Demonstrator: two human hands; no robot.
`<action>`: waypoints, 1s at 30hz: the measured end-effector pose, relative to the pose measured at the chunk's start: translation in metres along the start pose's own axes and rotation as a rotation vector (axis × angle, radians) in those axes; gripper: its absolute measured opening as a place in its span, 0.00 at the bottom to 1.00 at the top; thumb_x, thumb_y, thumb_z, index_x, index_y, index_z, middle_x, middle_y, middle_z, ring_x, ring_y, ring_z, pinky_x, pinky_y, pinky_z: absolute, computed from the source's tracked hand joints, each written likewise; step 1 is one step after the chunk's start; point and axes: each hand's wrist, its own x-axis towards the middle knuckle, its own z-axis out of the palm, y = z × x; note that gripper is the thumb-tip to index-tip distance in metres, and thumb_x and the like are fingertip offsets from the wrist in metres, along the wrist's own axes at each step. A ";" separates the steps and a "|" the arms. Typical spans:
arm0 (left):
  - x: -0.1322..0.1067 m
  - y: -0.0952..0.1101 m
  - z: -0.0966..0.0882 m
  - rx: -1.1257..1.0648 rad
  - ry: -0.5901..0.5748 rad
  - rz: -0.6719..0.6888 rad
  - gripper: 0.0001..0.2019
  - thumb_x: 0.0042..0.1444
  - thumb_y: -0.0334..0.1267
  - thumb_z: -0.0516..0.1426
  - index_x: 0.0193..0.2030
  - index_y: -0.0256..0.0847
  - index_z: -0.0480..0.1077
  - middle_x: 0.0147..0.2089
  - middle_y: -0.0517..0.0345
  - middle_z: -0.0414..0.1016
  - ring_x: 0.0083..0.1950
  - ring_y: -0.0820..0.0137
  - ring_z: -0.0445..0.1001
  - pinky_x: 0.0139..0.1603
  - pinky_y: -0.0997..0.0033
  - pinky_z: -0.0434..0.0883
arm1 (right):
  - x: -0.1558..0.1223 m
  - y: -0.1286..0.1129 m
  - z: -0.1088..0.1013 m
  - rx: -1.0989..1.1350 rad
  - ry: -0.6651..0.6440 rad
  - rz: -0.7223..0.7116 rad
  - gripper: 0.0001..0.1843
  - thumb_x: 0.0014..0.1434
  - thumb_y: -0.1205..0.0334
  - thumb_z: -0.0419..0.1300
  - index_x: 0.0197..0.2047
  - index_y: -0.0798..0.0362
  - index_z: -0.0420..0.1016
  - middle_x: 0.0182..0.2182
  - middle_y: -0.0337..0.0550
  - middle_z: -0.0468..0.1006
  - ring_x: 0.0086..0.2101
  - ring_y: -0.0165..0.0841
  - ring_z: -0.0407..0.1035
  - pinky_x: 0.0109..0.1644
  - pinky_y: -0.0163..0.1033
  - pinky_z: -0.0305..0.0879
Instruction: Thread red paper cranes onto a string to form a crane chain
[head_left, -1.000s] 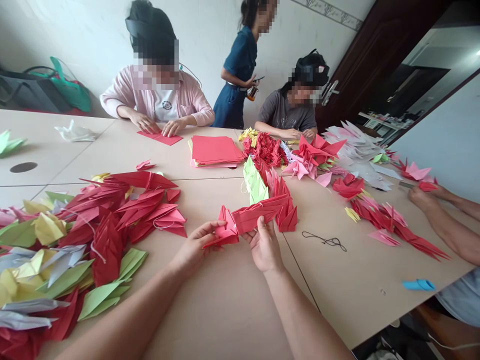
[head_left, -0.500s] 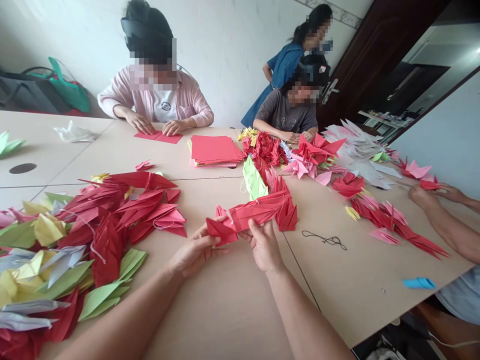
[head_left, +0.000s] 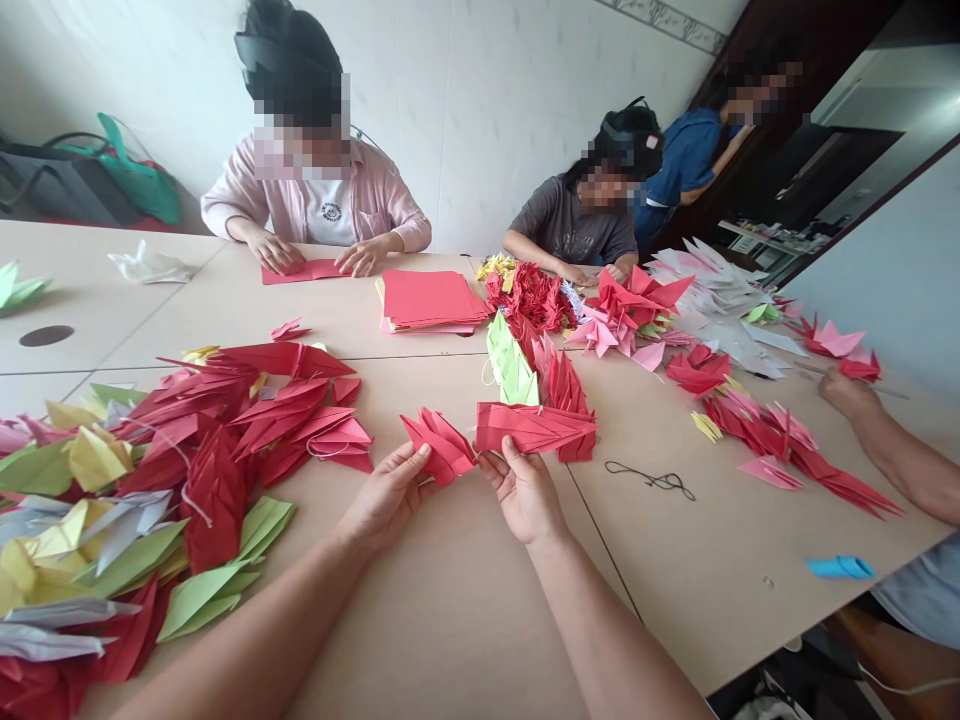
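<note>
My left hand (head_left: pixel 390 495) pinches a small cluster of folded red paper cranes (head_left: pixel 441 446) between thumb and fingers. Just to its right, my right hand (head_left: pixel 525 492) grips the near end of a longer bundle of flat-folded red cranes (head_left: pixel 536 428), thumb on top. The two red pieces almost meet in front of me, a narrow gap between them. Behind the right-hand bundle, more red cranes join a light green crane stack (head_left: pixel 511 362) with a white string loop. On the left lies a big heap of strung cranes (head_left: pixel 277 420) in red, green, yellow and white.
A stack of red paper sheets (head_left: pixel 433 298) lies beyond my hands. Further right are a black cord (head_left: pixel 651 480), loose cranes (head_left: pixel 795 450) and a blue rolled piece (head_left: pixel 840 567). Across the table (head_left: pixel 420 630), a person folds red paper (head_left: pixel 304 271); others sit nearby.
My left hand has drawn its red cranes slightly away from the right-hand bundle, opening a gap. The person in blue has moved right to the door. The person opposite has folded the red sheet narrower.
</note>
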 end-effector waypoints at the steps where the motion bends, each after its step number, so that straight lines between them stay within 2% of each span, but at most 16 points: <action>1: 0.000 -0.001 0.000 0.021 0.003 0.008 0.13 0.60 0.43 0.59 0.45 0.35 0.73 0.41 0.52 0.79 0.40 0.68 0.77 0.43 0.63 0.74 | -0.001 -0.001 0.001 -0.022 -0.014 -0.018 0.15 0.50 0.52 0.69 0.37 0.50 0.75 0.31 0.37 0.81 0.34 0.32 0.76 0.41 0.40 0.76; 6: 0.000 -0.001 0.002 0.118 0.027 0.061 0.16 0.55 0.46 0.62 0.46 0.38 0.75 0.44 0.52 0.80 0.44 0.64 0.77 0.44 0.68 0.73 | -0.011 -0.004 0.007 -0.172 -0.084 -0.115 0.16 0.53 0.53 0.67 0.43 0.50 0.75 0.42 0.40 0.80 0.40 0.35 0.75 0.39 0.38 0.74; 10: -0.002 0.001 0.004 0.124 0.024 0.078 0.17 0.52 0.47 0.64 0.46 0.42 0.76 0.48 0.53 0.80 0.50 0.59 0.76 0.48 0.68 0.72 | -0.012 -0.002 0.007 -0.235 -0.112 -0.110 0.14 0.53 0.53 0.67 0.41 0.50 0.76 0.36 0.39 0.80 0.35 0.34 0.74 0.35 0.37 0.72; 12: -0.002 0.001 0.004 0.108 0.022 0.069 0.17 0.51 0.47 0.64 0.46 0.42 0.75 0.47 0.53 0.80 0.49 0.59 0.76 0.48 0.67 0.72 | -0.010 -0.001 0.005 -0.231 -0.127 -0.087 0.14 0.55 0.51 0.65 0.41 0.50 0.75 0.34 0.39 0.80 0.31 0.33 0.73 0.33 0.36 0.72; 15: -0.002 0.000 0.003 0.077 0.024 0.042 0.15 0.52 0.45 0.64 0.44 0.41 0.75 0.46 0.53 0.80 0.47 0.62 0.77 0.46 0.69 0.73 | -0.007 -0.001 0.002 -0.215 -0.156 -0.056 0.15 0.58 0.49 0.62 0.44 0.49 0.73 0.35 0.38 0.80 0.31 0.32 0.74 0.33 0.35 0.71; 17: -0.002 0.000 0.003 0.053 0.026 0.029 0.16 0.52 0.42 0.65 0.47 0.43 0.73 0.48 0.54 0.79 0.47 0.63 0.77 0.46 0.70 0.73 | -0.007 -0.002 0.002 -0.218 -0.195 -0.045 0.15 0.58 0.50 0.62 0.43 0.49 0.73 0.37 0.39 0.80 0.34 0.32 0.74 0.35 0.36 0.72; 21: -0.003 0.003 0.003 -0.007 0.015 -0.016 0.27 0.53 0.42 0.64 0.60 0.54 0.63 0.51 0.59 0.78 0.48 0.65 0.77 0.43 0.71 0.73 | -0.012 -0.005 0.005 -0.268 -0.292 -0.066 0.19 0.57 0.52 0.63 0.50 0.47 0.70 0.46 0.41 0.78 0.45 0.36 0.73 0.47 0.41 0.71; 23: -0.004 0.005 0.002 -0.034 -0.023 -0.069 0.23 0.55 0.45 0.62 0.58 0.50 0.67 0.49 0.56 0.79 0.45 0.63 0.77 0.39 0.71 0.74 | -0.014 -0.005 0.007 -0.324 -0.336 -0.080 0.21 0.57 0.54 0.63 0.52 0.47 0.69 0.48 0.41 0.77 0.47 0.36 0.72 0.51 0.42 0.69; 26: -0.007 0.004 0.001 -0.073 -0.110 -0.156 0.21 0.57 0.53 0.57 0.50 0.42 0.74 0.46 0.50 0.80 0.43 0.60 0.77 0.36 0.70 0.73 | -0.017 -0.003 0.008 -0.445 -0.373 -0.096 0.18 0.57 0.56 0.63 0.50 0.49 0.71 0.43 0.42 0.78 0.43 0.36 0.72 0.50 0.43 0.69; 30: -0.010 0.001 0.000 -0.121 -0.183 -0.226 0.20 0.58 0.49 0.58 0.54 0.43 0.72 0.50 0.49 0.79 0.50 0.58 0.76 0.47 0.64 0.72 | -0.017 0.002 0.007 -0.613 -0.358 -0.140 0.16 0.55 0.59 0.65 0.46 0.51 0.73 0.37 0.41 0.75 0.34 0.33 0.68 0.42 0.41 0.69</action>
